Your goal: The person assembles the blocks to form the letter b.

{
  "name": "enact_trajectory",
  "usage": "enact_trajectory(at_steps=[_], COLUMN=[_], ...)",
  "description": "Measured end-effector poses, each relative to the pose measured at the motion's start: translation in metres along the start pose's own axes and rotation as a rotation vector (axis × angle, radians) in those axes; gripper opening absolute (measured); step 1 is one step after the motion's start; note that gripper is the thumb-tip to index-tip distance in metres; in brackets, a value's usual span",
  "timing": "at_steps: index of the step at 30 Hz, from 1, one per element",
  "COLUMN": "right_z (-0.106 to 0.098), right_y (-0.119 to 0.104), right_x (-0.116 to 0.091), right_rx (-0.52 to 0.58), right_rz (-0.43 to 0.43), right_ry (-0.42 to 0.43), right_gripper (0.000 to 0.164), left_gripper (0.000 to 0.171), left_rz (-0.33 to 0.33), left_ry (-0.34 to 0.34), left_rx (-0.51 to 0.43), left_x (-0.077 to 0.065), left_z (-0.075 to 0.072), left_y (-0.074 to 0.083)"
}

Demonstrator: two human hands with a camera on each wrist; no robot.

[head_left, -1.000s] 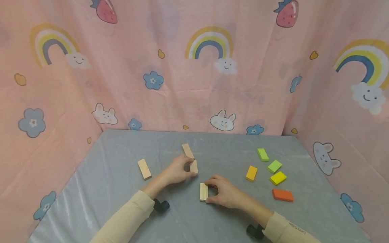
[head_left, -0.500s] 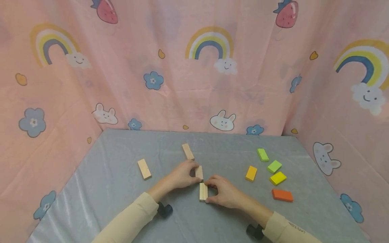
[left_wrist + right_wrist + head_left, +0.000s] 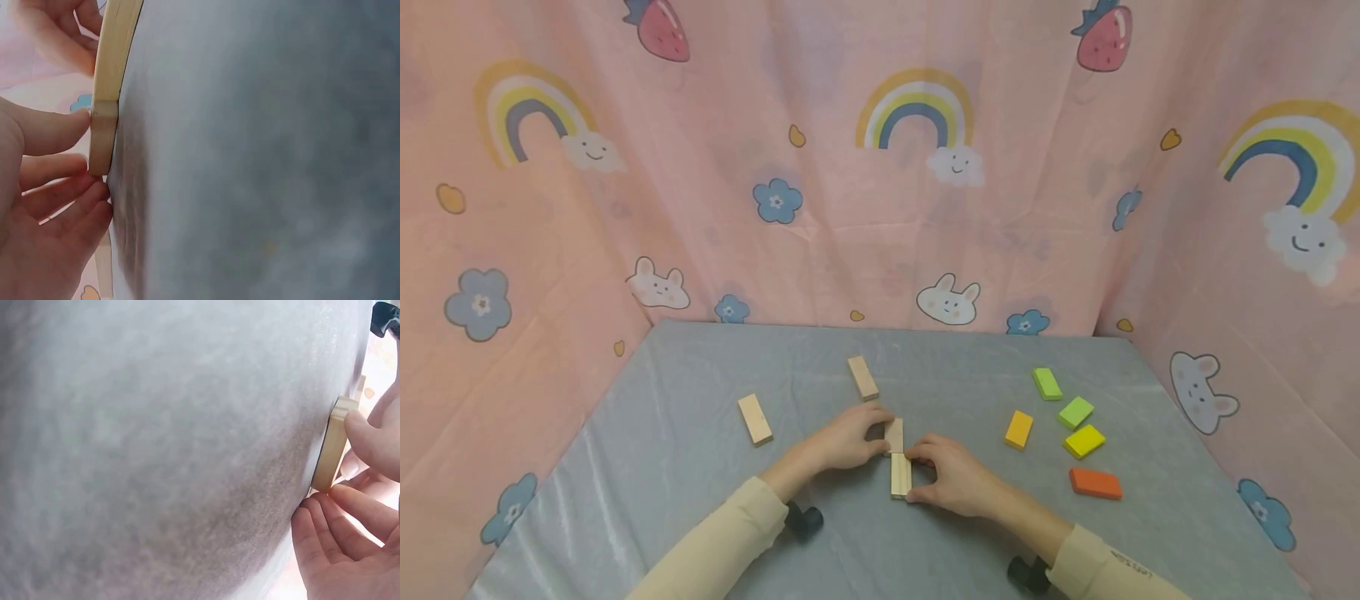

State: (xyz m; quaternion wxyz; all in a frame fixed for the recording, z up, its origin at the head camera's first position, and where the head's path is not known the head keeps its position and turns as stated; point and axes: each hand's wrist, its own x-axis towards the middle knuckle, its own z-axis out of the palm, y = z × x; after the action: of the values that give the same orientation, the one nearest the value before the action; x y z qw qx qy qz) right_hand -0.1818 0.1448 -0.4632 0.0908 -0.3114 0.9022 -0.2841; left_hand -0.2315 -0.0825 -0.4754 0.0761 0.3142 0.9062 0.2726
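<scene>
Two plain wooden blocks lie end to end in a line at the middle of the grey table (image 3: 820, 533). My left hand (image 3: 850, 437) pinches the farther wooden block (image 3: 896, 433) between thumb and fingers. On the nearer wooden block (image 3: 901, 477), my right hand (image 3: 955, 477) has thumb and index finger at its two ends, gripping it from the right. The left wrist view shows the blocks' ends meeting, with the left thumb (image 3: 59, 130) by the joint. In the right wrist view, the nearer block (image 3: 331, 450) sits between thumb and fingertips.
Behind the hands lies a loose wooden block (image 3: 862, 378), and another wooden block (image 3: 755, 419) is at the left. To the right are two green blocks (image 3: 1047, 383), an orange-yellow block (image 3: 1018, 429), a yellow block (image 3: 1084, 442) and a red-orange block (image 3: 1096, 483). Pink curtains (image 3: 880, 233) surround the table.
My left hand has moved its wooden block toward me and slightly right, from near the back block to the end of the block under my right hand. The right hand has stayed in place.
</scene>
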Motion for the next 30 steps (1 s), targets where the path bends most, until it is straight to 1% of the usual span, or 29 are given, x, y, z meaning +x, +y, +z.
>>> enact_trajectory(at_steps=[4, 8, 20, 30], right_z=[0.0, -0.0004, -0.0012, -0.0025], right_y=[-0.0013, -0.0028, -0.0045, -0.0055], right_x=[0.0, 0.0001, 0.0005, -0.0003], right_rx=[-0.002, -0.005, -0.005, -0.01], right_rz=[0.008, 0.018, 0.028, 0.029], right_ry=[-0.003, -0.012, -0.013, -0.016], right_gripper=[0.048, 0.048, 0.047, 0.047], left_gripper=[0.046, 0.046, 0.046, 0.043], left_rz=[-0.005, -0.004, 0.009, 0.017], left_ry=[-0.029, -0.042, -0.043, -0.04], left_rx=[-0.011, -0.008, 0.008, 0.001], left_x=[-0.0015, -0.0018, 0.0033, 0.0023], left_z=[-0.0024, -0.0032, -0.0022, -0.0023], left_y=[-0.0022, -0.0024, 0.001, 0.0011])
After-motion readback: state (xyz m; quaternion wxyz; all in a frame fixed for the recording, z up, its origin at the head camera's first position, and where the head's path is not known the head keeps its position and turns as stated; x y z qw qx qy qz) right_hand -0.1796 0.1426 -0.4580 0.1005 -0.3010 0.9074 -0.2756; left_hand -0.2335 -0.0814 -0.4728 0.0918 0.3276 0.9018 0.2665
